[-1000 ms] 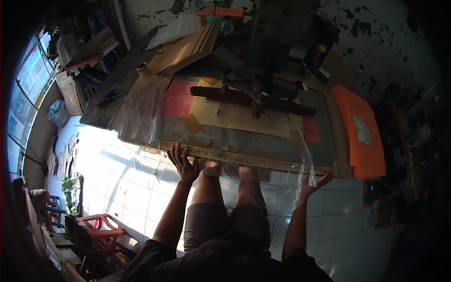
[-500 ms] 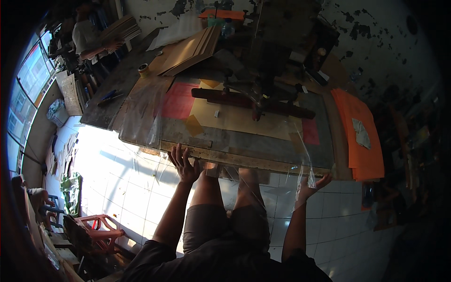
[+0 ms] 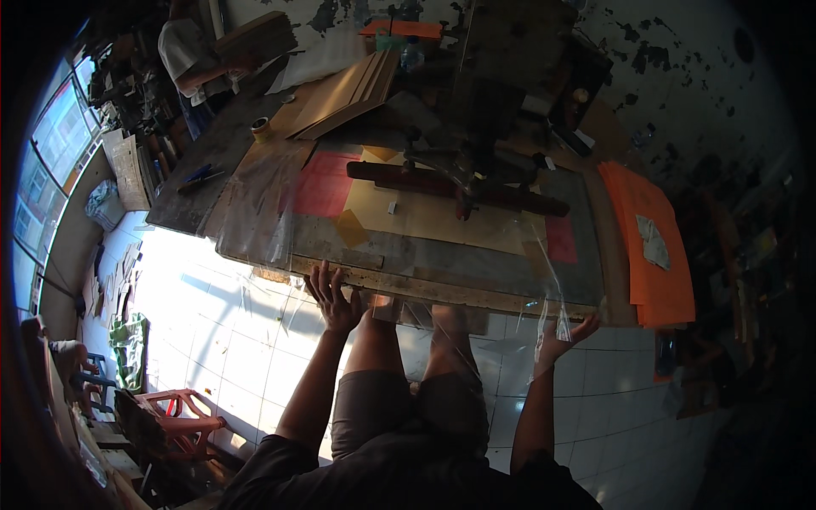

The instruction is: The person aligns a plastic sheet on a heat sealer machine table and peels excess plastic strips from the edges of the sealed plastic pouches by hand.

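Note:
My left hand point(image 3: 334, 299) rests its spread fingertips against the near wooden edge of a wide flat board point(image 3: 476, 295). At that edge's right end is my right hand point(image 3: 557, 340), its fingers stretched out and partly covered by crumpled clear plastic film point(image 3: 551, 310). The board's grey surface bears a pale yellow panel point(image 3: 425, 212), red patches point(image 3: 323, 183) and amber tape pieces point(image 3: 350, 229). Across its far part lies a dark red bar point(image 3: 382, 177), joined to a dark metal bracket point(image 3: 467, 170). A small white piece point(image 3: 392, 207) sits on the panel.
Orange sheets point(image 3: 659, 255) hang over the table's right side. Brown cardboard point(image 3: 353, 93), a tape roll point(image 3: 260, 128) and a dark blue tool point(image 3: 200, 174) lie at the left. Another person point(image 3: 185, 59) stands far left, holding boards point(image 3: 259, 42). A red stool point(image 3: 183, 421) is lower left.
The other person at the far left has moved to the right with the boards, closer to the table. My hands and the board look unmoved.

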`<state>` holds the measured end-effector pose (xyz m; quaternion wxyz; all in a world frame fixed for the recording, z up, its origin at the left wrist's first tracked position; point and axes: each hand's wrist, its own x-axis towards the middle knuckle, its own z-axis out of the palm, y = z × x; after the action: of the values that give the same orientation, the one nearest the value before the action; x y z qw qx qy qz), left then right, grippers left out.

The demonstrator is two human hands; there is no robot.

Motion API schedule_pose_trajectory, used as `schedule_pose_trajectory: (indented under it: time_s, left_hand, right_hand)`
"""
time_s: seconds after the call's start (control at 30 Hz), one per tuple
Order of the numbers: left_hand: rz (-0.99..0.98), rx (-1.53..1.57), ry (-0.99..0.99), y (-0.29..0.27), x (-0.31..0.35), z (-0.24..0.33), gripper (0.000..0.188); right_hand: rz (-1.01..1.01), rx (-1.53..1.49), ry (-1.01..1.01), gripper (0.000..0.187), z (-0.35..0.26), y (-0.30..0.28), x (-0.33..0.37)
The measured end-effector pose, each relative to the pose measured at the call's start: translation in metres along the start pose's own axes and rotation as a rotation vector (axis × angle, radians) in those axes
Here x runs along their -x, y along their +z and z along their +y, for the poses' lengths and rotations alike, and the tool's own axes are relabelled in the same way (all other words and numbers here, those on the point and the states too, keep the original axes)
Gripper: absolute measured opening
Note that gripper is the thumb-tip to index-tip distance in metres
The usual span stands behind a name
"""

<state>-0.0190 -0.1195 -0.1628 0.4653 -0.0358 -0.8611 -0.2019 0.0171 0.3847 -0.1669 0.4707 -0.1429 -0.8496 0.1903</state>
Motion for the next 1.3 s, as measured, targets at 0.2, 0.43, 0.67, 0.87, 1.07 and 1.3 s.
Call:
schedule_pose_trajectory:
  time_s: [0.2,0.43,0.67,0.87,1.07,1.3]
  left_hand:
    - [0.001,0.005,-0.01,-0.001,0.0,0.001,0.058]
    - [0.003,0.005,-0.014,-0.001,0.001,0.0,0.059]
    - [-0.003,0.007,-0.013,0.0,0.002,-0.001,0.06]
    - [-0.001,0.006,-0.023,0.002,0.003,-0.001,0.058]
    - [0.001,0.007,-0.019,0.002,0.004,-0.002,0.058]
    - [0.011,0.021,-0.001,0.002,0.002,-0.002,0.059]
  right_hand:
    - [0.002,-0.028,-0.011,0.088,-0.001,-0.001,0.0]
    - [0.006,-0.024,-0.027,0.087,-0.012,-0.004,-0.004]
    - [-0.028,0.0,0.02,0.087,-0.016,-0.006,-0.004]
    - [-0.016,-0.024,0.012,0.086,-0.014,-0.006,-0.004]
    - [-0.021,-0.001,0.006,0.086,-0.014,-0.006,-0.004]
    - [-0.011,0.002,-0.017,0.085,-0.015,-0.007,-0.003]
